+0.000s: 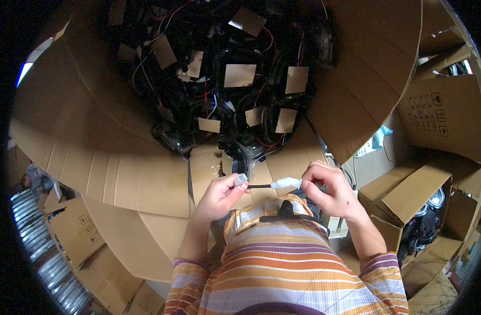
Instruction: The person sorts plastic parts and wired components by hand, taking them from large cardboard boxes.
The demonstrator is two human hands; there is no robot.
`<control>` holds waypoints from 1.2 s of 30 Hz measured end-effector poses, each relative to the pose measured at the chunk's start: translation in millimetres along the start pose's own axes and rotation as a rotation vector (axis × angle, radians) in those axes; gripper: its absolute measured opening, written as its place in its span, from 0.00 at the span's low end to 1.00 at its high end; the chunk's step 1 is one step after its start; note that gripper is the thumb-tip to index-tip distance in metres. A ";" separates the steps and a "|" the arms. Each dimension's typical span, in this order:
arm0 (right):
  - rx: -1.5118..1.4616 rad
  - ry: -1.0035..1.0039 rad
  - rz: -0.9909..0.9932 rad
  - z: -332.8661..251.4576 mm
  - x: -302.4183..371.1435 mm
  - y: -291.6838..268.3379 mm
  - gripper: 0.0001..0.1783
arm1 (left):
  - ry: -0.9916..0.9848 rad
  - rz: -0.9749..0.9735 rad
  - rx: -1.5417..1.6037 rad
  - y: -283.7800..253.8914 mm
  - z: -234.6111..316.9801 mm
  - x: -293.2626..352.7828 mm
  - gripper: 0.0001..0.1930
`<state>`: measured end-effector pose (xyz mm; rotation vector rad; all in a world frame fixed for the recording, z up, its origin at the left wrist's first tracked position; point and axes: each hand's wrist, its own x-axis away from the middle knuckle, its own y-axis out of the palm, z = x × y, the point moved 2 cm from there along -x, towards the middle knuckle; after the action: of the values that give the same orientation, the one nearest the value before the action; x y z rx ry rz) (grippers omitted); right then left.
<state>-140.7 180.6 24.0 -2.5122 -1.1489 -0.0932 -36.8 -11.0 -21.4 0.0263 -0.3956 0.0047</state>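
Observation:
Between my hands, in front of my striped shirt, stretches a short black cable (pixel 259 186). My left hand (pixel 219 198) is closed around its left end, where a white plug (pixel 241 179) pokes up past thumb and fingers. At the other end sits a white connector (pixel 286 182), translucent in part. The fingers of my right hand (pixel 328 190) pinch the tip of that connector, and are partly hidden by the hand itself. Just beyond my hands, a shiny black part (pixel 242 157) hangs close to the near cardboard.
A large cardboard box (pixel 363 68) opens ahead, filled with black parts, loose wires and small cardboard pieces (pixel 240 75). On the right, a smaller box (pixel 416 194) holds a black part with clear lamps (pixel 436 198). Shiny metal cylinders (pixel 33 218) line the left.

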 end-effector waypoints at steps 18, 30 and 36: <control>-0.048 0.031 -0.166 -4.0 -2.0 0.2 0.06 | -0.023 -0.062 0.183 4.4 -1.7 4.1 0.07; 0.012 -0.034 -0.119 6.6 13.5 -12.0 0.07 | 0.620 0.994 0.027 -71.9 47.1 163.6 0.07; 0.021 -0.033 -0.254 7.1 15.0 1.6 0.07 | 0.915 1.528 -0.440 -164.4 100.9 318.5 0.09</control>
<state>-130.2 192.9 20.1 -2.3460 -1.4698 -0.1068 219.8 -178.2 190.3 -0.6961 0.5844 1.3894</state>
